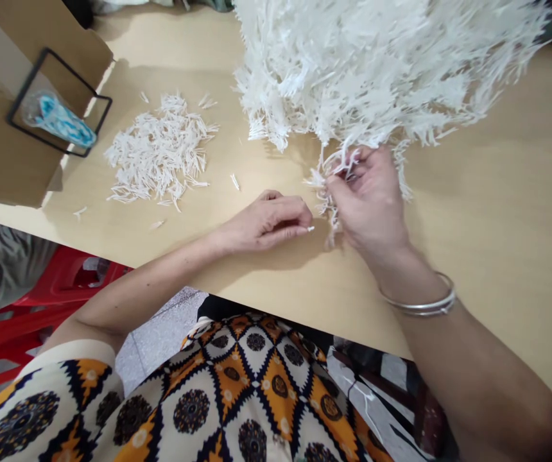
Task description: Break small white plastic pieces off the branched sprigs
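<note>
My left hand rests low over the table, thumb and forefinger pinched together with a tiny white piece at their tips. To its right, my right hand has its fingers closed on a white frayed strand that dangles below the fingertips. Just behind that hand spreads a large heap of white feathery strands. Whether the held strand is still joined to the heap I cannot tell. Left of my hands lies a small pile of short white pieces, with a few loose bits around it.
A cardboard box stands at the table's left end, beside a black wire frame and a clear bag with blue-and-white contents. Red plastic stools are beyond the table's front edge. A silver bangle circles my right wrist.
</note>
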`<state>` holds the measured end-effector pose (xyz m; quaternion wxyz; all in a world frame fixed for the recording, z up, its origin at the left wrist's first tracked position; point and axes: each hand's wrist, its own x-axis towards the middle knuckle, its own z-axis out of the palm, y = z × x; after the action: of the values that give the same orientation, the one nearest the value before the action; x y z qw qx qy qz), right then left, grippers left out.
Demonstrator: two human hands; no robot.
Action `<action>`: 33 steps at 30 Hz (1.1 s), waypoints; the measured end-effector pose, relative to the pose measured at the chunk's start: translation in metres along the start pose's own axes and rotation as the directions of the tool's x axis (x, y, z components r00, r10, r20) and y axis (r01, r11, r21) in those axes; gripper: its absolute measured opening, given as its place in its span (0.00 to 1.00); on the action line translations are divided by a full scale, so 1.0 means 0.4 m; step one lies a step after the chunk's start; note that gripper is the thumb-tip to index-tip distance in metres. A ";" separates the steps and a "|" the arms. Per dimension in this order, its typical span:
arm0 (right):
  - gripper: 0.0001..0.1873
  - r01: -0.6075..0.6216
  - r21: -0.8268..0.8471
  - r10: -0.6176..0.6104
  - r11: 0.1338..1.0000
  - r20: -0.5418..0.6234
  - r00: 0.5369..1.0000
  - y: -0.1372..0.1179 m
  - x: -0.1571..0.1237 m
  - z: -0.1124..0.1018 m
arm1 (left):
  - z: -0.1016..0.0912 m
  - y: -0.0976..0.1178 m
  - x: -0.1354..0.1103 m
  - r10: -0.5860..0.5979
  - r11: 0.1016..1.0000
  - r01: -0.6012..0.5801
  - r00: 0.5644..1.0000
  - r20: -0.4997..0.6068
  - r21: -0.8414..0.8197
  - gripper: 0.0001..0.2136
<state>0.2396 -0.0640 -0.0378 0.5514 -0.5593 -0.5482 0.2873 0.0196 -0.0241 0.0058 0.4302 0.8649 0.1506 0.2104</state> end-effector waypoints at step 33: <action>0.17 -0.041 0.136 0.019 0.990 0.157 0.987 -0.057 -0.045 0.022 | 0.019 -0.028 0.001 0.010 0.787 0.116 0.980 -0.201 0.605 0.23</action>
<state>0.2205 -0.0828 -0.0238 0.5401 -0.5037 -0.5599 0.3758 0.0229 -0.0226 -0.0072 0.1148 0.9283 0.2762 0.2209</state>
